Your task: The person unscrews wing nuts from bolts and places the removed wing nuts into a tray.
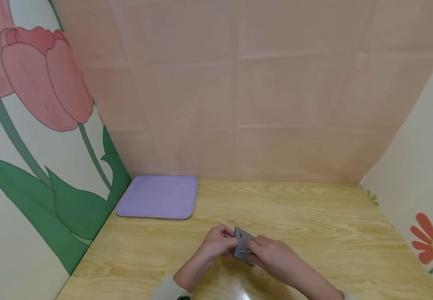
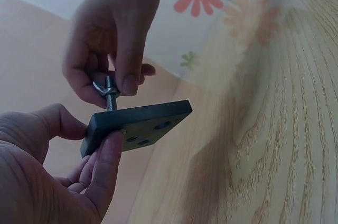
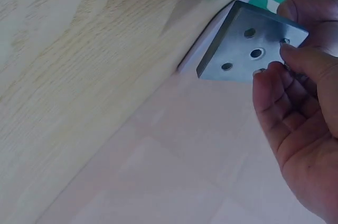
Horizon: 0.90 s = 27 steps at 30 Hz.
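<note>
My left hand [image 1: 216, 243] grips a grey metal plate [image 1: 241, 241] by one edge, its thumb on one face and fingers on the other. Several round holes run through the plate [image 3: 240, 49]. A threaded bolt [image 2: 110, 102] stands out of the plate's upper face in the left wrist view, with a wing nut [image 2: 103, 89] on it. Thumb and curled fingers of my right hand [image 2: 113, 28] pinch at the wing nut. In the right wrist view, the right hand's fingertips [image 3: 289, 52] hide most of the bolt. Both hands are above the table's front part.
A purple tray [image 1: 158, 196] lies at the back left of the wood-grain table [image 1: 295, 221]. Pinkish sheeting [image 1: 235, 91] rises behind the table. Flower-printed panels [image 1: 40, 79] flank it on the left and right.
</note>
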Motion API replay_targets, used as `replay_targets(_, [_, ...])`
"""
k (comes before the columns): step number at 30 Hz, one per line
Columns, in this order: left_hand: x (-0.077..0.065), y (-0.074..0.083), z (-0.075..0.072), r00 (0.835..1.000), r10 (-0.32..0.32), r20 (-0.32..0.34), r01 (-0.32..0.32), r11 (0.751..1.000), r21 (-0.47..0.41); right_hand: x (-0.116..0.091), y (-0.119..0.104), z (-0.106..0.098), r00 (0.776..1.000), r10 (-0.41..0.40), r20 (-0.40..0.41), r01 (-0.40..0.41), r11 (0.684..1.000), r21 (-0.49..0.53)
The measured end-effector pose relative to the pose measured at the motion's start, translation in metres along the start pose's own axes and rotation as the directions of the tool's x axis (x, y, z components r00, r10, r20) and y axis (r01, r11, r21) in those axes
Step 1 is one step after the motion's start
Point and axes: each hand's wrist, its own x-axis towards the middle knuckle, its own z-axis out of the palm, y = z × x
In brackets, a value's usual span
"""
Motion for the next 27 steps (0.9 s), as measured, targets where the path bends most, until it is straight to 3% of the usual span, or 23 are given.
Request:
replay_targets(4, [0.0, 0.001, -0.001, 1.0, 0.005, 0.004, -0.005, 1.0, -0.01, -0.001, -0.002, -0.001, 0.995, 0.095, 0.042, -0.098, 0.992, 0.075])
replay_targets(7, [-0.001, 0.001, -0.001, 1.0, 0.005, 0.003, -0.005, 1.0, -0.009, 0.001, -0.003, -0.004, 0.965, 0.226, 0.131, -0.25, 0.944, 0.216])
replay_targets(10, [-0.001, 0.0, -0.002, 1.0, 0.003, -0.002, -0.003, 1.0, -0.003, 0.004, -0.004, -0.008, 0.908, 0.342, 0.241, -0.409, 0.848, 0.337])
replay_targets(13, [0.0, -0.001, -0.001, 1.0, 0.004, -0.008, -0.004, 1.0, 0.005, 0.007, -0.003, -0.011, 0.842, 0.41, 0.351, -0.53, 0.751, 0.394])
replay_targets(17, [0.001, -0.003, -0.001, 1.0, 0.001, -0.011, 0.0, 1.0, 0.023, 0.009, -0.002, -0.014, 0.752, 0.426, 0.503, -0.649, 0.613, 0.451])
replay_targets(20, [0.0, -0.003, 0.0, 1.0, 0.0, -0.011, 0.001, 1.0, 0.027, 0.008, -0.002, -0.014, 0.705, 0.418, 0.572, -0.702, 0.527, 0.48])
replay_targets(22, [0.0, -0.003, 0.0, 1.0, 0.005, -0.009, -0.004, 1.0, 0.025, 0.009, -0.003, -0.013, 0.692, 0.411, 0.594, -0.716, 0.496, 0.492])
replay_targets(24, [-0.001, -0.002, 0.001, 1.0, 0.003, -0.006, -0.003, 1.0, 0.021, 0.009, -0.002, -0.012, 0.695, 0.395, 0.601, -0.713, 0.483, 0.508])
replay_targets(27, [0.0, -0.002, 0.002, 1.0, 0.003, 0.0, -0.003, 1.0, 0.025, 0.009, -0.003, -0.011, 0.707, 0.381, 0.595, -0.701, 0.488, 0.52])
